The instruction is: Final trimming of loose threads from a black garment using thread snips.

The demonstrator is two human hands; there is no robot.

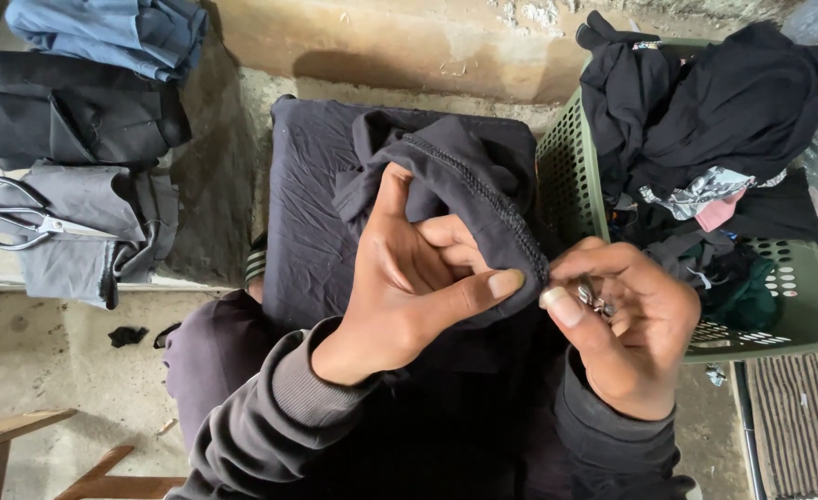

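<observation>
Over the person's lap, the left hand (409,278) holds up a fold of dark garment (455,176), thumb pressed against the stitched hem (492,199) with the fingers curled behind the cloth. Just beside it, the right hand (626,319) has its grip pinched on a small metal tool (592,294), too small to tell what kind, with the tip at the edge of the seam. I would judge the work to be mid-way on this 1 piece: the seam looks whole along the part in view, and whether any of it has been picked or trimmed cannot be told. At the right, a green basket (571,176) is heaped with dark clothes (714,111). At the left, folded garments (85,120) lie stacked on a ledge, with scissors (29,222) resting on a grey one.
</observation>
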